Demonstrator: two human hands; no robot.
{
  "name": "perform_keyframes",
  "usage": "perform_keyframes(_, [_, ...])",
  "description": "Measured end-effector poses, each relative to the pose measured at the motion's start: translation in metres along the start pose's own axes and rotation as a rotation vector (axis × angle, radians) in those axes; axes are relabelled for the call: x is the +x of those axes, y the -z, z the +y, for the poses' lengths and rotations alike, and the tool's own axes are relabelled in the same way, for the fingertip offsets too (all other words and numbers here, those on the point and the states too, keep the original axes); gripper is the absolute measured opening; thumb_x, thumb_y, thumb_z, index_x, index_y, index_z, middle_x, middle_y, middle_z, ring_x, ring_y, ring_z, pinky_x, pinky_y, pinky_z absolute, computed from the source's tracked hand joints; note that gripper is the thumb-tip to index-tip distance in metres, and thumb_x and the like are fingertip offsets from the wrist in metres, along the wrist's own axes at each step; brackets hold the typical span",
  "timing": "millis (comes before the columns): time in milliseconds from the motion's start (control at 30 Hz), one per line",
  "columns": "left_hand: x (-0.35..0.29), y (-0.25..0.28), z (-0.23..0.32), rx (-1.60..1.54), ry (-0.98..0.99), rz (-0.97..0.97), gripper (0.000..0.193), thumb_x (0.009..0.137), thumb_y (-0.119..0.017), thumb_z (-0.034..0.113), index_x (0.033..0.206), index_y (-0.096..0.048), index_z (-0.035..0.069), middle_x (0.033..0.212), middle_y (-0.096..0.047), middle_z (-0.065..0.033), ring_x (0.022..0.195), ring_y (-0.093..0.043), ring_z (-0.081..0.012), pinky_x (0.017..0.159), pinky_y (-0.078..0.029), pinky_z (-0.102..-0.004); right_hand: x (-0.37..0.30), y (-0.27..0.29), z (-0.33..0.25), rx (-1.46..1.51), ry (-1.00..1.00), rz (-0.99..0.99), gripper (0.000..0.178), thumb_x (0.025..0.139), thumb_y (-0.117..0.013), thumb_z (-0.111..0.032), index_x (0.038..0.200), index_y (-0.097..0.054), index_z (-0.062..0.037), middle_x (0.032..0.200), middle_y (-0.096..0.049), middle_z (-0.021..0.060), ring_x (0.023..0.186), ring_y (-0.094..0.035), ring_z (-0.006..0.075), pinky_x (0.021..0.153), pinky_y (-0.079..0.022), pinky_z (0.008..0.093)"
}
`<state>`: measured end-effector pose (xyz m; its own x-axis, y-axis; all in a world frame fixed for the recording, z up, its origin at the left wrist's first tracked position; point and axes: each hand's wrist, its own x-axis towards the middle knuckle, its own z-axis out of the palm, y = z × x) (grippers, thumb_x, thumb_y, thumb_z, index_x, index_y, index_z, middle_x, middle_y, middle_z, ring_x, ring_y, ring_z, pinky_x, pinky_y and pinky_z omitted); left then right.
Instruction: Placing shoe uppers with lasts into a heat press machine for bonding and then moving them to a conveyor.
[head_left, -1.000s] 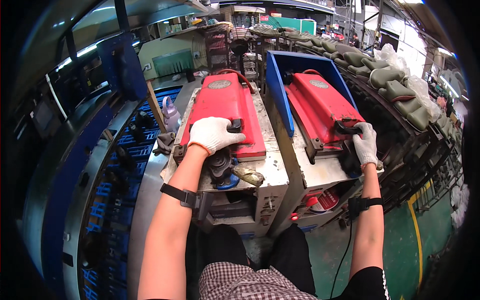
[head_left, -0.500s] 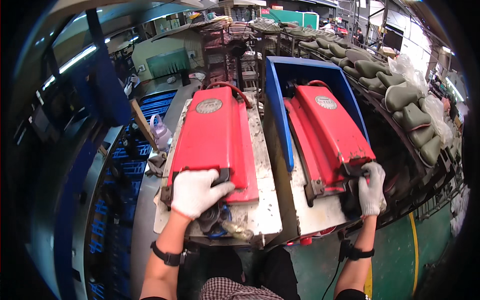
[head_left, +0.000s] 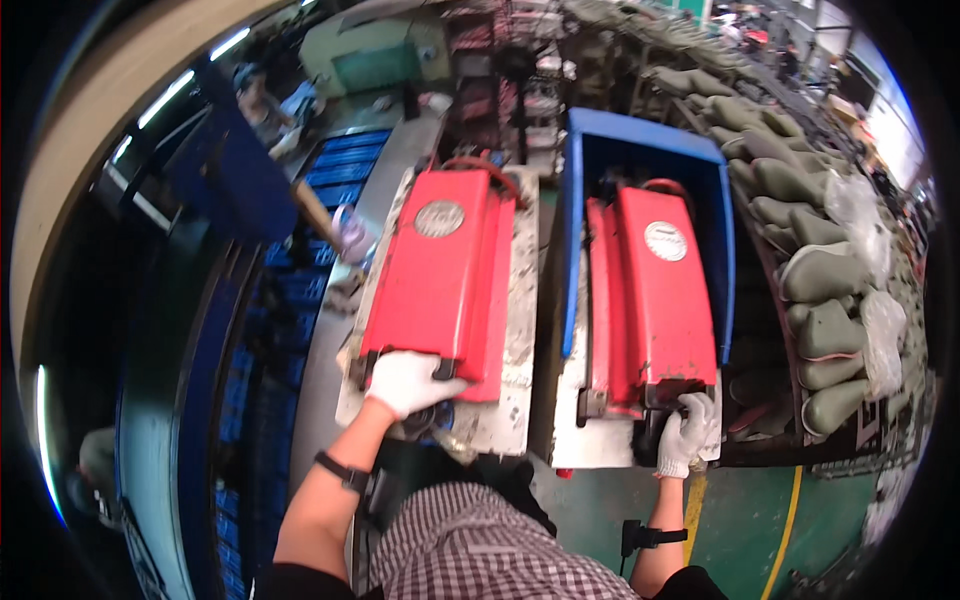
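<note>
Left of the blue hood (head_left: 652, 136), the left hand (head_left: 406, 385) clamps the cover (head_left: 432, 285) by its handle (head_left: 446, 369), likely for leverage; in front of the hood, the right hand (head_left: 684, 434) touches a second handle (head_left: 663, 394), grip unclear.

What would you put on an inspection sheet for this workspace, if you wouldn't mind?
Surface: pale machine tops, stained and worn.
Job's things: left red cover and right red cover, side by side; blue guard around the right one.
Clutter: purple bottle and grey cloth, left of the left cover.
Grips: left grip, gloved, closed on left black handle; right grip, gloved, at right black handle, closure unclear.
Cables: red hose at left cover's far end.
Surroundings: green boot-like pieces racked right; person upper left.
</note>
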<state>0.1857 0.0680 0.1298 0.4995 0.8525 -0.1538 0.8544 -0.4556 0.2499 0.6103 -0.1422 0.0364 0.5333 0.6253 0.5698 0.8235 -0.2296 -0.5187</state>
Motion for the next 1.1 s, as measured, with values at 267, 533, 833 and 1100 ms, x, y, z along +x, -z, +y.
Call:
perform_keyframes(267, [0.005, -0.006, 0.001, 0.070, 0.035, 0.008, 0.070, 0.081, -0.066, 0.075, 0.071, -0.069, 0.006, 0.070, -0.069, -0.0178, 0.067, -0.071, -0.0344, 0.064, -0.054, -0.0452, 0.009, 0.000, -0.003, 0.002, 0.035, -0.006, 0.036, 0.071, -0.062, 0.010, 0.101, -0.068, -0.0083, 0.110, -0.065, 0.0091, 0.111, -0.057, 0.0312, 0.094, -0.047, 0.0432])
perform_keyframes(533, [0.001, -0.002, 0.003, 0.053, 0.048, -0.058, 0.069, 0.083, -0.066, 0.074, 0.074, -0.071, 0.005, 0.072, -0.069, -0.0176, 0.069, -0.070, -0.0352, 0.067, -0.054, -0.0455, 0.006, 0.003, -0.007, -0.021, 0.035, 0.015, 0.033, 0.072, -0.064, 0.006, 0.101, -0.068, -0.0080, 0.112, -0.066, 0.0098, 0.112, -0.058, 0.0332, 0.097, -0.046, 0.0452])
perform_keyframes(833, [-0.004, -0.001, -0.004, -0.021, 0.001, -0.055, 0.062, 0.086, -0.066, 0.067, 0.080, -0.070, 0.006, 0.077, -0.070, -0.0195, 0.075, -0.071, -0.0371, 0.071, -0.055, -0.0478, -0.021, -0.020, -0.150, 0.355, 0.182, -0.015, 0.025, 0.079, -0.068, 0.003, 0.102, -0.070, -0.0051, 0.104, -0.066, 0.0136, 0.102, -0.062, 0.0353, 0.097, -0.048, 0.0481])
perform_keyframes(1100, [-0.001, -0.005, -0.016, -0.059, -0.158, -0.017, 0.053, 0.091, -0.065, 0.058, 0.086, -0.069, 0.006, 0.081, -0.071, -0.0184, 0.080, -0.072, -0.0375, 0.073, -0.056, -0.0490, -0.112, -0.114, -0.278, 0.617, -0.598, -1.602, 0.037, 0.101, -0.064, -0.032, 0.123, -0.056, -0.0035, 0.083, -0.064, 0.0062, 0.063, -0.062, 0.0189, 0.062, -0.052, 0.0319])
